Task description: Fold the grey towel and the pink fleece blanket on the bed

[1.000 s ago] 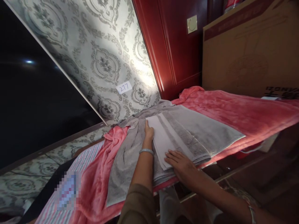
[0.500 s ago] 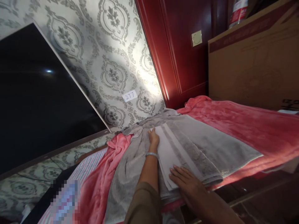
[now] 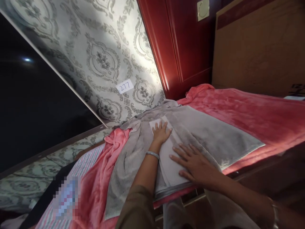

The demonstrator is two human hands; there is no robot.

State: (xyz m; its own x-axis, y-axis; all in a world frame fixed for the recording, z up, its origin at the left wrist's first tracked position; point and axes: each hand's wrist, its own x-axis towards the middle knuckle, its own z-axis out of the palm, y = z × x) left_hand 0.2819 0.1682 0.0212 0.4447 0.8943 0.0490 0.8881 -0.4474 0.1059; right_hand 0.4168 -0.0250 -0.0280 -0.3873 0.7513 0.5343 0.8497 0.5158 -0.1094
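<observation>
A grey towel [image 3: 170, 170] lies folded into a long strip, with its pale underside showing on top. My left hand [image 3: 162, 132] rests flat with spread fingers on the strip's far part. Nearer to me, my right hand [image 3: 193, 162] presses flat on the strip, its fingers also apart. Beneath and around the strip spreads a larger grey cloth [image 3: 219, 133], wrinkled on the left and smoother on the right. Whether strip and cloth are one piece I cannot tell.
A red blanket [image 3: 257, 111] lies under the grey cloth. To the left are a striped cloth [image 3: 88, 162] and a large black screen [image 3: 35, 108]. A cardboard box [image 3: 257, 47] stands at the back right, beside a dark red panel [image 3: 186, 41]. The wall carries a label [image 3: 125, 86] reading 277.
My left hand has gone from gripping the strip's far left edge to lying flat on top of it. My right hand's fingers have spread wider, further onto the strip. The view has shifted.
</observation>
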